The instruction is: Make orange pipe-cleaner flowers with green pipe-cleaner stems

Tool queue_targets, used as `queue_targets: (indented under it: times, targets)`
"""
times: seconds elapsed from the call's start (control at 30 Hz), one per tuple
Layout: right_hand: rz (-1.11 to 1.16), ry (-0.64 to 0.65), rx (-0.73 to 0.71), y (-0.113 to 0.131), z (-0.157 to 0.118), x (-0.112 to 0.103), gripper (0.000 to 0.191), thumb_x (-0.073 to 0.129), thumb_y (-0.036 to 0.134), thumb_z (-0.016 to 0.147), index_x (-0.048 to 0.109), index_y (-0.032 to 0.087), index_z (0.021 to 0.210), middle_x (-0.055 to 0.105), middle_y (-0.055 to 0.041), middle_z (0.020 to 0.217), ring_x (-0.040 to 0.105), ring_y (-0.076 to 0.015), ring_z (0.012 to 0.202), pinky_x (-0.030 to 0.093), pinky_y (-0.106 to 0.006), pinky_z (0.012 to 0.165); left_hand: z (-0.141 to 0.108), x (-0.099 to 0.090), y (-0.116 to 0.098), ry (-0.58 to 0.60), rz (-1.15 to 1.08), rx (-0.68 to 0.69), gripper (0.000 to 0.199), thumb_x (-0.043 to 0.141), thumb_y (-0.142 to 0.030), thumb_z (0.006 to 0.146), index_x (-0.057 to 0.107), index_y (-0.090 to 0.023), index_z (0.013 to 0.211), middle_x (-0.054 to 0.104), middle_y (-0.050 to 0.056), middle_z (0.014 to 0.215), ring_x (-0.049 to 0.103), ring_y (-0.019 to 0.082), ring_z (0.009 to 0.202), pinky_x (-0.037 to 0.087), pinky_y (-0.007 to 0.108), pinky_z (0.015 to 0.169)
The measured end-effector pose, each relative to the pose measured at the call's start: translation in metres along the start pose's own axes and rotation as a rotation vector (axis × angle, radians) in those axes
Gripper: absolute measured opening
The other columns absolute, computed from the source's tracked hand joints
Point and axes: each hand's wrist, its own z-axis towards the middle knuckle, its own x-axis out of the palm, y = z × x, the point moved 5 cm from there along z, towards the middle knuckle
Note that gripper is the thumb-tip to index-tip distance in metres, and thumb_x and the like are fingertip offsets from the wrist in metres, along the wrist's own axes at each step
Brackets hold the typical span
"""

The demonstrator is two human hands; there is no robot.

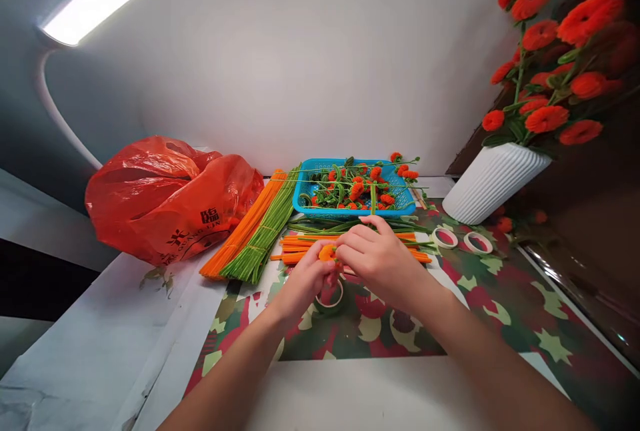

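Observation:
My left hand (311, 276) pinches a small orange flower head (327, 253) that looks made of fuzzy pipe cleaner. Against its right side, the curled fingers of my right hand (377, 258) are closed. From that hand a green pipe cleaner (373, 199) sticks up; its lower end is hidden behind the fingers. Just below the hands lies a roll of tape (341, 296), partly covered by my left hand. Behind them, loose orange pipe cleaners (295, 242) are spread crosswise on the table.
A blue basket (303, 208) at the back holds orange flowers with green stems. To its left lie bundles of orange (250, 224) and green pipe cleaners (265, 238), beside a red plastic bag (150, 198). Two tape rolls (445, 238) and a white vase (495, 184) of flowers stand right.

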Motion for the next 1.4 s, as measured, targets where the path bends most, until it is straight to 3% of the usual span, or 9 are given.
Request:
queue_targets:
  times: [0.17,0.5,0.67,0.97,1.07,1.17,1.27,1.4]
  targets:
    - [0.091,0.055,0.076,-0.008,-0.001,0.001,0.014,0.043,0.011,0.091,0.054,0.017,0.084,0.063,-0.0053,0.085,0.054,-0.0174,0.085,0.034,-0.037,0.09,0.004,-0.002,-0.002,-0.025,-0.113,0.019,0.029,0.065,-0.032,0.076,0.053,-0.018,0.099,0.048,-0.003,0.07,0.042,0.008,0.059,0.037,0.021,0.058]
    - [0.475,0.232,0.319,-0.016,-0.005,0.01,0.014,0.04,0.012,0.092,0.049,0.018,0.083,0.057,-0.0032,0.082,0.048,-0.0153,0.074,0.036,-0.027,0.067,0.004,-0.007,-0.005,0.04,0.197,0.083,0.026,0.062,-0.041,0.082,0.06,-0.017,0.088,0.047,-0.002,0.073,0.04,0.007,0.063,0.035,0.02,0.059]
    - [0.567,0.219,0.391,-0.02,-0.008,0.018,0.012,0.04,0.014,0.091,0.05,0.019,0.087,0.059,-0.0039,0.083,0.048,-0.0163,0.077,0.035,-0.025,0.063,0.004,-0.007,-0.004,0.035,0.226,0.046,0.03,0.06,-0.046,0.081,0.059,-0.016,0.084,0.045,-0.003,0.069,0.038,0.007,0.06,0.033,0.02,0.055]
    - [0.856,0.211,0.557,-0.024,-0.009,0.019,0.007,0.043,0.02,0.089,0.05,0.022,0.091,0.059,0.0018,0.07,0.049,-0.0108,0.058,0.035,-0.021,0.053,0.004,-0.009,0.002,0.046,0.29,0.042,0.038,0.053,-0.05,0.085,0.056,-0.014,0.071,0.045,-0.003,0.062,0.039,0.008,0.055,0.032,0.02,0.051]
    - [0.913,0.202,0.601,-0.025,-0.01,0.02,0.006,0.045,0.019,0.087,0.049,0.022,0.089,0.059,0.0031,0.066,0.05,-0.0111,0.057,0.035,-0.021,0.052,0.003,-0.007,0.001,0.002,0.39,0.083,0.042,0.046,-0.052,0.087,0.054,-0.015,0.069,0.046,-0.002,0.062,0.04,0.009,0.054,0.032,0.021,0.049]
    - [0.958,0.196,0.64,-0.025,-0.011,0.021,0.006,0.046,0.019,0.085,0.05,0.022,0.088,0.06,0.0032,0.067,0.051,-0.0113,0.057,0.035,-0.022,0.052,0.0,-0.002,-0.007,-0.054,0.512,0.205,0.039,0.045,-0.049,0.089,0.059,-0.015,0.076,0.051,0.0,0.069,0.045,0.011,0.063,0.038,0.022,0.057]
    - [1.04,0.179,0.694,-0.024,-0.011,0.022,0.005,0.047,0.019,0.084,0.05,0.022,0.087,0.061,0.0029,0.068,0.05,-0.0106,0.056,0.035,-0.021,0.051,-0.002,0.003,-0.014,-0.035,0.558,0.301,0.034,0.043,-0.043,0.092,0.064,-0.017,0.095,0.059,0.004,0.086,0.052,0.015,0.079,0.044,0.026,0.071]
    - [1.224,0.091,0.761,-0.022,-0.009,0.023,0.004,0.05,0.02,0.082,0.046,0.02,0.082,0.058,0.0034,0.067,0.047,-0.0089,0.055,0.032,-0.02,0.049,-0.004,0.006,-0.018,-0.036,0.594,0.412,0.034,0.043,-0.038,0.093,0.064,-0.021,0.113,0.059,0.007,0.115,0.052,0.021,0.106,0.04,0.033,0.094]
